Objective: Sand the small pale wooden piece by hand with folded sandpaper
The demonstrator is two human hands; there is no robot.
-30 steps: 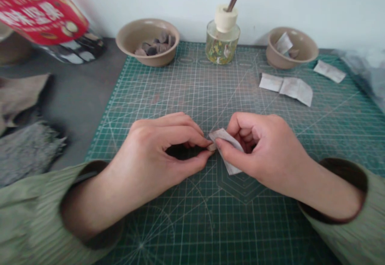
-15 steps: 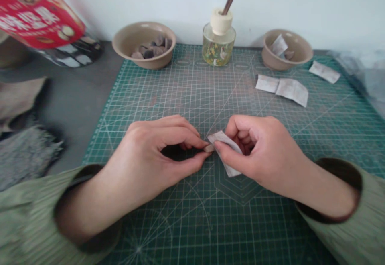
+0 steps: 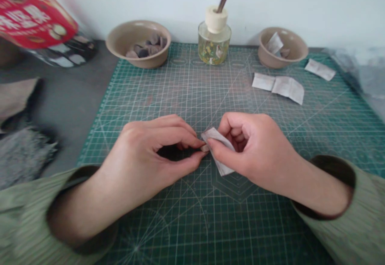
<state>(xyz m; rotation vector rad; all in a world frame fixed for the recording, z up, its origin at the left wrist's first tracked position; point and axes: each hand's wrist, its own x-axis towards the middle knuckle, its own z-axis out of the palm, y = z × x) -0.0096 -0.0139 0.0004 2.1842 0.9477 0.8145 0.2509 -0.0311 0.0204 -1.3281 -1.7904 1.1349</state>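
Observation:
Between the thumb and forefinger of my left hand (image 3: 159, 152) is a small brownish piece (image 3: 205, 148), pinched at its edge. My right hand (image 3: 255, 148) grips a pale, flat strip (image 3: 222, 164) with thumb and curled fingers. The strip slants down to the right, and its upper left end meets the small piece. Both hands are over the middle of the green gridded mat (image 3: 186, 92). Farther back on the mat lie a folded pale strip (image 3: 287, 88) and a smaller one (image 3: 320, 69).
A bowl (image 3: 112, 40) with several dark pieces stands back left, a glass diffuser bottle (image 3: 214, 48) with sticks back centre, and a bowl (image 3: 296, 56) with pale scraps back right. Grey cloth (image 3: 24, 156) and a red package (image 3: 36, 16) are at left.
The whole view has shifted slightly, so most things appear a little farther left. My right hand and the pale strip have come slightly closer to my left hand; both grips look the same.

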